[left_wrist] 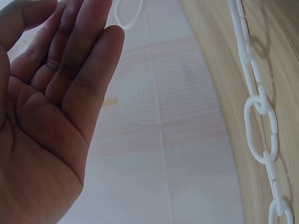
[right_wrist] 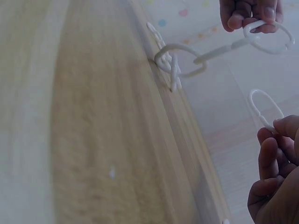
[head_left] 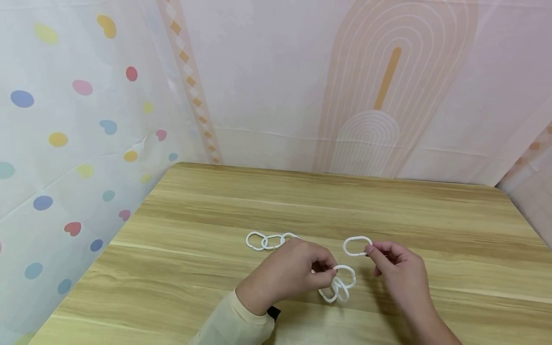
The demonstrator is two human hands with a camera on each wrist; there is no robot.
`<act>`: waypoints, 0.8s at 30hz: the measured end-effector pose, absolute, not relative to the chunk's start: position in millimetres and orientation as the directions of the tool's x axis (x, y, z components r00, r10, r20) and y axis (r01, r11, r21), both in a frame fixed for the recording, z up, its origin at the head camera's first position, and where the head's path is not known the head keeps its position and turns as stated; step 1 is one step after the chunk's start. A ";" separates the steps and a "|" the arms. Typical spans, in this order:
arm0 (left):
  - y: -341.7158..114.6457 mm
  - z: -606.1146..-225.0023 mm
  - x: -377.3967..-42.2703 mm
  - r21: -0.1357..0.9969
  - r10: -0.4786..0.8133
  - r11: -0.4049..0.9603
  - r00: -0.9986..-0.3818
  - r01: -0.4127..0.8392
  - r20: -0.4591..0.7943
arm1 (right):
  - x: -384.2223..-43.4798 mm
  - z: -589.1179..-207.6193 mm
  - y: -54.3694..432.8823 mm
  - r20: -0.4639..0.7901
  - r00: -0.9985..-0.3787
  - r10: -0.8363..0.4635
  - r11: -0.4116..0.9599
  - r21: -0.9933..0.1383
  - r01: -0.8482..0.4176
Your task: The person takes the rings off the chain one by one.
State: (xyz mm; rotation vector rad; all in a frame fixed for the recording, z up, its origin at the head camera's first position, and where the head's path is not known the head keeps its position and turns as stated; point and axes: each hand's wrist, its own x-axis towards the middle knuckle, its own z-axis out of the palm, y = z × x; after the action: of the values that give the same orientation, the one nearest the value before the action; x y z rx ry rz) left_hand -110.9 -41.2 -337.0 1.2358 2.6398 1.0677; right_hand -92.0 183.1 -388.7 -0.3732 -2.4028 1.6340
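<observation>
Between thumb and fingers, my left hand pinches the end link of a white plastic chain. More joined links hang below that grip, and the chain also lies on the table behind the hand, partly hidden by it. In the left wrist view the chain runs down the right side, its oval links threaded through each other. My right hand holds a separate white oval link by one end, with thumb and fingertips. This loose link stands apart from the chain, just right of and beyond the left hand's link.
Everything lies on a wood-grain table. Behind it hangs a pale cloth backdrop with arch patterns, and a cloth with coloured dots borders the left side. A cream sleeve covers the left forearm.
</observation>
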 end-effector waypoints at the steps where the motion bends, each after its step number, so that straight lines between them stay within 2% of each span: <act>1: -41.4 -337.1 -111.0 0.599 0.688 0.446 -0.683 0.664 0.244 | -92.6 -389.2 184.1 0.034 -0.944 0.328 0.357 -0.930 0.091; 24: -41.5 -335.9 -110.3 0.617 0.684 0.470 -0.702 0.632 0.199 | -98.7 -396.7 205.2 0.100 -0.912 0.399 0.440 -0.893 0.094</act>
State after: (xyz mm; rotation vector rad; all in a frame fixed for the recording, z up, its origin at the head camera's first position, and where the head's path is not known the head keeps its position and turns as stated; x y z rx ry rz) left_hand -110.3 -41.5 -335.9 1.1785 2.6274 1.0526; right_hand -98.7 205.2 -396.7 -0.4243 -2.3997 1.4605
